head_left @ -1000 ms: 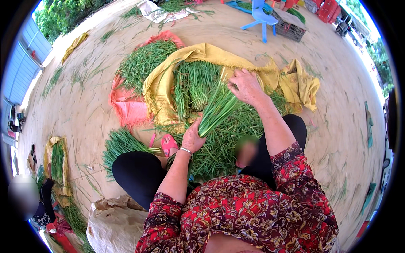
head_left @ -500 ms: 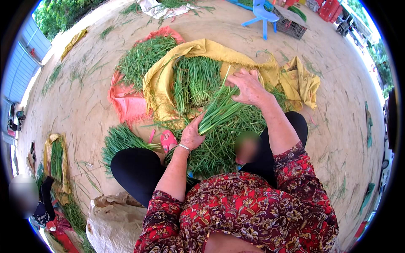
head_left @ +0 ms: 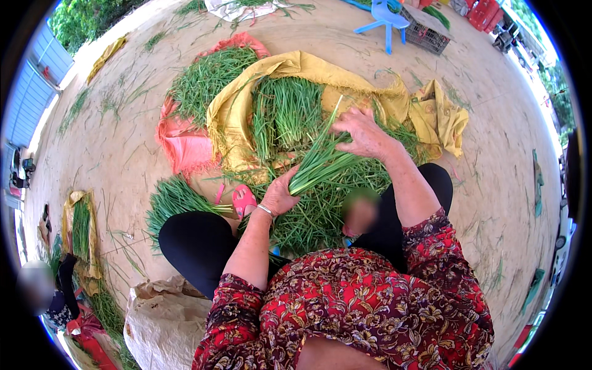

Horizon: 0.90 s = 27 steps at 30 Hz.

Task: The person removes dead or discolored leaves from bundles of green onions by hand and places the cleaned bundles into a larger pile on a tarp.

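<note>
My left hand (head_left: 281, 195) is closed round the lower end of a bunch of green chives (head_left: 322, 165), which slants up to the right. At the upper part of the bunch is my right hand (head_left: 365, 133), with its fingers bent and thumb apart, touching or just beside the stalks. One pale stalk sticks up above the others. Beneath the hands, a loose heap of chives (head_left: 320, 219) covers the ground between my legs. Neater chives (head_left: 295, 114) lie on a yellow woven sack (head_left: 231, 117) just beyond.
A pink-red sack (head_left: 179, 145) bears more greens at the far left. Another chive pile (head_left: 179, 203) lies beside my left knee, near a whitish sack (head_left: 163, 317). At the back stand a blue plastic chair (head_left: 387, 21) and a crate (head_left: 425, 34). Another person (head_left: 58, 302) is at the lower left.
Only slight shifts show: my right hand has lowered a little beside the stalk tips. My left hand keeps its hold on the chives.
</note>
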Tool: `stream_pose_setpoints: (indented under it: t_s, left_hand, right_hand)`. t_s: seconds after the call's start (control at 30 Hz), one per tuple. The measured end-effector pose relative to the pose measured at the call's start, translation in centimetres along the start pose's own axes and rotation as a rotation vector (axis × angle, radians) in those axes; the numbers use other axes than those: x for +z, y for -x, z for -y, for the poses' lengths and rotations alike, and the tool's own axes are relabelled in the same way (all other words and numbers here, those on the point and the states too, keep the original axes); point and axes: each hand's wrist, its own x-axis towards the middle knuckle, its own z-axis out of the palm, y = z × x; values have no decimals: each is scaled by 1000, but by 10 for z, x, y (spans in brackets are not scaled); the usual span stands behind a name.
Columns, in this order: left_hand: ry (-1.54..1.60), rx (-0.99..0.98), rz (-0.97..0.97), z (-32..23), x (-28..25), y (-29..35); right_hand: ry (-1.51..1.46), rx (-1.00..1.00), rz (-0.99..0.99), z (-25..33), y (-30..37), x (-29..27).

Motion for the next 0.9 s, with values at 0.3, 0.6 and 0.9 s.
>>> stream_pose_setpoints:
  t_s: [0.3, 0.6, 0.9]
  left_hand:
    - [12, -53, 66, -12, -3, 2]
    - [22, 15, 46, -15, -2, 3]
    - [67, -31, 70, -13, 8, 2]
  right_hand:
    - [121, -164, -261, -6, -2, 25]
    - [-133, -196, -221, -13, 1, 26]
    - [-146, -103, -265, -17, 0, 32]
